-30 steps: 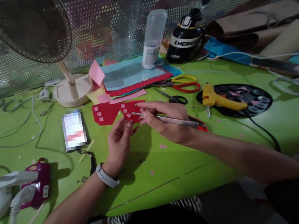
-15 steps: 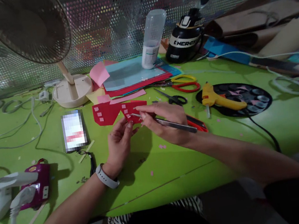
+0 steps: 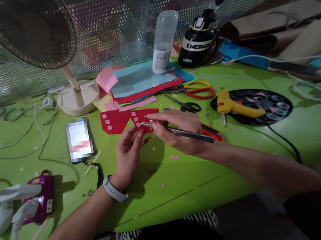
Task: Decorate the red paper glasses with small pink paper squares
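Note:
A red paper piece (image 3: 113,121) with several small pink squares stuck on it in columns is held up over the green table. My left hand (image 3: 129,149) pinches its lower edge between thumb and fingers, near the middle. In my right hand (image 3: 178,129) is a pair of silver tweezers (image 3: 189,132), gripped like a pen. The tweezers' tips touch or nearly touch the red paper beside the lowest square of the right column. My right fingers hide part of the paper's right side.
A phone (image 3: 79,140) lies to the left, with a power strip (image 3: 43,195) nearer me. Behind are a fan base (image 3: 78,98), stacked coloured paper (image 3: 138,78) and a bottle (image 3: 163,42). To the right are black scissors (image 3: 190,106), a red cutter (image 3: 213,132) and a yellow glue gun (image 3: 238,108).
The red paper and my right hand with the tweezers have shifted very slightly to the right. My left hand keeps its pinch in nearly the same place.

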A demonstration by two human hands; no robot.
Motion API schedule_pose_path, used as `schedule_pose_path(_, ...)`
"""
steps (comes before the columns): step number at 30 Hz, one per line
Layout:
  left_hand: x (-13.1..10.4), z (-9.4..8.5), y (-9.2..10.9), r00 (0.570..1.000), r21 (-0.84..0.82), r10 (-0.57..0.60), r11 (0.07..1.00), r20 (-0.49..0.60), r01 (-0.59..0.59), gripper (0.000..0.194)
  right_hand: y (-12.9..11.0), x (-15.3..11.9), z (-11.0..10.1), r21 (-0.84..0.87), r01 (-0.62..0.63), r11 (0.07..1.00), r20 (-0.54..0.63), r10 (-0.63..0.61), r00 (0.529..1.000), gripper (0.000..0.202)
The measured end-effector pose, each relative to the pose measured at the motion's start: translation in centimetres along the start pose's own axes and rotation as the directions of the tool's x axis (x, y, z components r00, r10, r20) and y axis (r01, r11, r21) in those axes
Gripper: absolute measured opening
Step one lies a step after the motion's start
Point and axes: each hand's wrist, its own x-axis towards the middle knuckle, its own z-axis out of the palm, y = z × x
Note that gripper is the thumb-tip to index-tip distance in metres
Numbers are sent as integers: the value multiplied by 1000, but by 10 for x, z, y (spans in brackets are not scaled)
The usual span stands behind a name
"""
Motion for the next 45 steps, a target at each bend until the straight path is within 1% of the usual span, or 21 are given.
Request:
schedule_pose_path(4, -1, 0, 1, 1000, -15, -14, 1000, 1, 14, 25, -3, 3, -7, -15, -120, 993, 55, 121, 991, 17)
schedule_pose_path(8, 0, 0, 0, 1000, -15, -8, 1000, 15, 9, 24, -5, 5, -11, 11, -120, 993, 86, 119, 989, 15)
schedule_pose_path(10, 0, 0, -1, 1000, -15, 0, 1000, 15, 1, 25, -4, 4, -10, 16, -137, 990, 80, 135, 988, 14)
schedule_pose_path(13, 0, -1, 0, 1000, -11, 0, 1000, 20, 0, 26, -1, 2, -10, 43, -210, 977, 56, 207, 977, 12)
schedule_pose_path(15, 1, -1, 0, 1000, -8, -1, 1000, 21, 1, 27, 3, 1, -11, 113, -268, 957, 32, 266, 964, 13)
schedule_pose_path(17, 1, 0, 1, 1000, 2, 3, 1000, 13, -3, 26, 7, 2, -14, 205, -295, 933, 1, 302, 953, 19)
schedule_pose_path(18, 1, 0, 1, 1000, 9, 7, 1000, 7, -7, 25, 10, 4, -15, 226, -293, 929, -9, 303, 953, 21)
schedule_pose_path(20, 1, 0, 1, 1000, 23, 6, 1000, 2, -6, 25, 16, 9, -18, 200, -258, 945, -6, 265, 964, 23)
schedule_pose_path(22, 0, 0, 2, 1000, 33, 1, 999, 5, -1, 26, 23, 13, -19, 119, -228, 966, 40, 225, 974, 21)
schedule_pose_path(23, 0, 1, 2, 1000, 37, -1, 999, 9, 1, 27, 26, 14, -18, 85, -231, 969, 78, 225, 971, 20)
schedule_pose_path(25, 0, 1, 3, 1000, 45, 0, 999, 19, -1, 27, 32, 14, -16, 67, -270, 961, 142, 259, 955, 22)
schedule_pose_path(28, -1, 1, 5, 999, 57, 8, 998, 32, -10, 26, 37, 11, -10, 120, -334, 935, 199, 307, 931, 20)
schedule_pose_path(30, -1, 1, 6, 1000, 57, 6, 998, 24, -8, 26, 38, 8, -8, 151, -352, 924, 209, 318, 925, 17)
schedule_pose_path(33, -1, -1, 6, 1000, 38, -5, 999, -8, 5, 28, 37, 5, -6, 154, -358, 921, 232, 318, 919, 15)
schedule_pose_path(40, 1, -1, 5, 999, 57, -12, 998, -36, 14, 28, 31, 4, -6, 134, -323, 937, 239, 286, 928, 12)
schedule_pose_path(45, 1, 0, 8, 1000, 110, -17, 994, -23, 19, 27, 30, 3, -6, 134, -332, 934, 227, 297, 927, 11)
